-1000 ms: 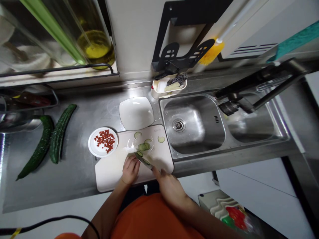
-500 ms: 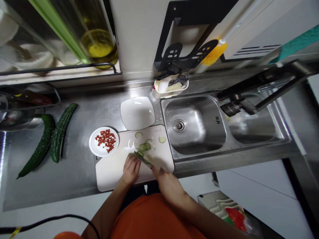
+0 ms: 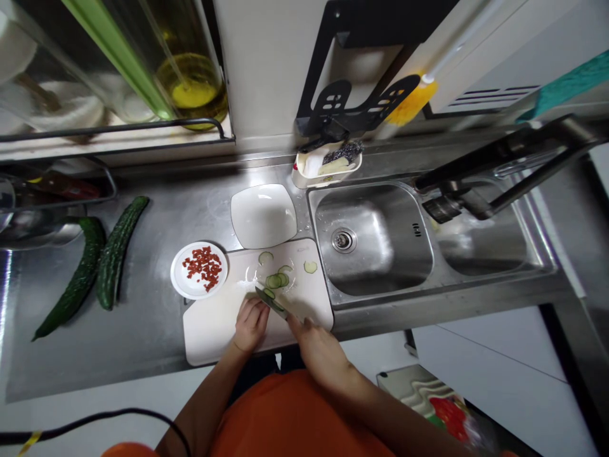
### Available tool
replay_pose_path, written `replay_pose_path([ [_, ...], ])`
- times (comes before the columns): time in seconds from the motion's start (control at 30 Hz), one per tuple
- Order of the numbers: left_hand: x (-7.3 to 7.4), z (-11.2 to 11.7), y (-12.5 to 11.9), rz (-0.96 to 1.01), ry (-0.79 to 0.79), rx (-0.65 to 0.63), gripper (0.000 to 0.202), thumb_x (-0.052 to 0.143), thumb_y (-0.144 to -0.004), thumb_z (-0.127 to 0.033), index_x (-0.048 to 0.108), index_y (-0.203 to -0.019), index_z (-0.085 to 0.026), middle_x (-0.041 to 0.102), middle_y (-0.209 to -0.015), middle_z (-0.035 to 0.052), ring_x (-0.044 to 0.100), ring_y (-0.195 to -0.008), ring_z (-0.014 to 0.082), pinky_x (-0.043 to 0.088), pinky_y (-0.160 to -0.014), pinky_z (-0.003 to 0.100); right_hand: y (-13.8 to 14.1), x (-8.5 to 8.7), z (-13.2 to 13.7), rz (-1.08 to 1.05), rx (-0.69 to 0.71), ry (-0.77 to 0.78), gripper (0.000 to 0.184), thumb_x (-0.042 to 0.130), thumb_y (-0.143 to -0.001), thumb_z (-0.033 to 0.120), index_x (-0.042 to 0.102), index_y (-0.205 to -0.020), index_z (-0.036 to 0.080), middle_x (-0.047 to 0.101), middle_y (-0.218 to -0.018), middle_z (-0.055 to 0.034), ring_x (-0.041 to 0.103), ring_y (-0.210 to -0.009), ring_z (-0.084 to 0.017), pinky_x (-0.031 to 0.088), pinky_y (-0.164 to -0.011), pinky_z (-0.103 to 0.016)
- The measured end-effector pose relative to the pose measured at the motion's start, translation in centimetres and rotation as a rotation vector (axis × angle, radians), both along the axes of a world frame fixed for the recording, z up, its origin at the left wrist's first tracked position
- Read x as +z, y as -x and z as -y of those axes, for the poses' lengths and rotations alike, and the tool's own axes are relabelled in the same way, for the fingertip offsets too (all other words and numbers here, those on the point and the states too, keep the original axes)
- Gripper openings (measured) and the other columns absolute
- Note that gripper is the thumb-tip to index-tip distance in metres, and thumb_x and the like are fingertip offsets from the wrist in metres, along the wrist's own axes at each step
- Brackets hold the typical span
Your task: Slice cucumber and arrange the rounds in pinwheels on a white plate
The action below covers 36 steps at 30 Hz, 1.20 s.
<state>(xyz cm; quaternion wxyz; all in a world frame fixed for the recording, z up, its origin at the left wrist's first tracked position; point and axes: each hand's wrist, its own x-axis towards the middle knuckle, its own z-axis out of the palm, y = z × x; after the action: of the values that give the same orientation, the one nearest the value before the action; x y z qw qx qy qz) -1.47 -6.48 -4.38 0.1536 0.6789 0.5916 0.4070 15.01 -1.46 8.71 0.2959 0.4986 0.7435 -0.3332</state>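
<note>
On the white cutting board [image 3: 214, 324] my left hand [image 3: 250, 325] is curled over a piece of cucumber, which its fingers mostly hide. My right hand [image 3: 320, 352] grips a knife [image 3: 272, 303] whose blade lies against my left fingertips. Several cut cucumber slices [image 3: 276, 280] lie on the board just beyond the blade, with one more slice [image 3: 310, 267] near the board's right edge.
A small round plate of red pieces [image 3: 200, 270] touches the board's left corner. A white square plate [image 3: 264, 216] sits behind the board. Two whole cucumbers [image 3: 111, 254] lie on the steel counter at left. The sink [image 3: 371, 238] is at right, a soap tray [image 3: 326, 166] behind it.
The hands and the knife stay in nearly the same place on the board; the blade shifts only slightly. The view has drifted a little.
</note>
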Motion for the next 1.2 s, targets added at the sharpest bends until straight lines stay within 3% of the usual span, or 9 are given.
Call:
replay_pose_path([
  [0.3,0.02,-0.10,0.01,0.002,-0.009,-0.011,0.015,0.056,-0.084,-0.010,0.062,-0.096,-0.016,0.066,-0.087,0.0067,0.063,-0.086,0.0176,0.053,-0.082,0.038,0.53,0.06,-0.23,0.007,-0.028,0.005,0.053,0.028,-0.089,0.004,0.048,-0.132,0.025,0.067,-0.100,-0.0117,0.068,-0.080,-0.020,0.052,-0.065,-0.027],
  [0.73,0.07,-0.10,-0.04,0.003,-0.006,-0.020,0.019,0.057,-0.083,-0.008,0.061,-0.100,-0.016,0.066,-0.089,0.0073,0.063,-0.091,0.0184,0.054,-0.083,0.039,0.52,-0.68,-0.43,-0.028,-0.033,0.035,0.057,0.023,-0.088,0.002,0.044,-0.136,0.024,0.065,-0.100,-0.0139,0.067,-0.085,-0.025,0.052,-0.066,-0.031],
  [1.2,-0.36,0.15,-0.06,-0.009,-0.010,0.007,0.020,0.060,-0.080,-0.005,0.062,-0.097,-0.016,0.064,-0.088,0.0073,0.061,-0.089,0.0176,0.054,-0.082,0.038,-0.01,-0.65,-0.33,-0.027,-0.010,0.042,0.059,0.027,-0.087,0.001,0.040,-0.138,0.026,0.066,-0.101,-0.0106,0.067,-0.084,-0.020,0.049,-0.066,-0.024],
])
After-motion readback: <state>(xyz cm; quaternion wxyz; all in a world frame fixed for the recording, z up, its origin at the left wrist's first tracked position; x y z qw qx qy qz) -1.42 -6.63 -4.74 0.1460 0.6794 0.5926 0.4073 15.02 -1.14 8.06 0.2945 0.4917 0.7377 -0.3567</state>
